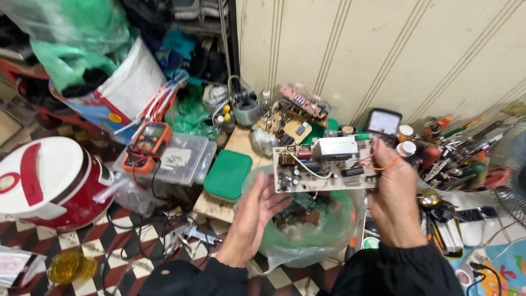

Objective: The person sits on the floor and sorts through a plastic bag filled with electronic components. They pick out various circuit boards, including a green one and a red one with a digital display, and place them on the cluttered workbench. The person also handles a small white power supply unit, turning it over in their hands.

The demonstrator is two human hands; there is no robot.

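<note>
A circuit board (326, 167) is held up at chest height, its long axis running left to right and its component side turned toward the camera. It is gripped at its right short edge by the right hand (393, 200), whose fingers are closed round that edge, thumb side on the face and the rest hidden behind. An orange wire (383, 164) is looped out from the board beside the thumb.

The left hand (255, 216) is kept open, palm up and fingers spread, just below and left of the board's lower left corner; nothing is held in it, and whether its fingertips touch the board's underside cannot be told. The board thus lies up and to the right of the left fingers, and the right hand is the nearer, being already on it.

Below the board a clear bag with a green lining (307, 235) is seen, holding more parts. Left of the board a green lid (227, 175) is laid on a box, and further left an orange multimeter (147, 145) and a red-and-white rice cooker (49, 183). Behind the board other boards (290, 118) are stacked; right of it, tools (466, 153) are piled.
</note>
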